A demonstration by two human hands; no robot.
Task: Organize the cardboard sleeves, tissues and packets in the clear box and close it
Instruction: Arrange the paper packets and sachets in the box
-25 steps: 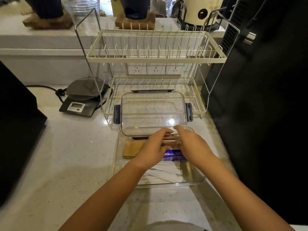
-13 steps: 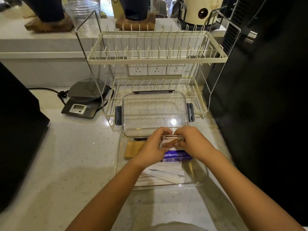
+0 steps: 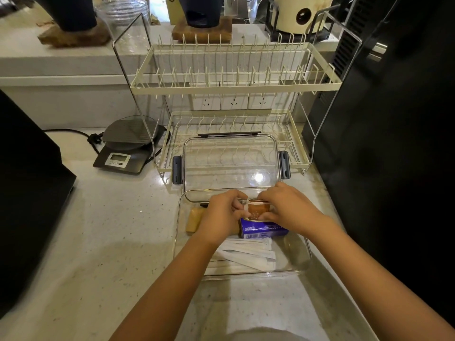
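Observation:
A clear box [image 3: 299, 260] stands open on the counter in front of me. Its clear lid [image 3: 231, 166] leans back against the dish rack. Inside lie a tan cardboard sleeve [image 3: 194, 219] at the left, a blue tissue pack [image 3: 264, 230] in the middle and several white packets [image 3: 248, 254] at the front. My left hand [image 3: 222, 215] and my right hand [image 3: 289, 209] meet over the far half of the box. Together they pinch a small brown-and-white packet [image 3: 256, 211] just above the tissue pack.
A cream two-tier dish rack [image 3: 234, 84] stands right behind the box. A kitchen scale [image 3: 125, 148] with a cord sits at the back left. Dark appliances flank the counter at the left [image 3: 27, 183] and the right [image 3: 384, 143]. Bare counter [image 3: 110, 242] lies left of the box.
Both hands have lifted the small packet up from the box and now hold it more upright, so its brown printed face shows. The box and lid have stayed in place.

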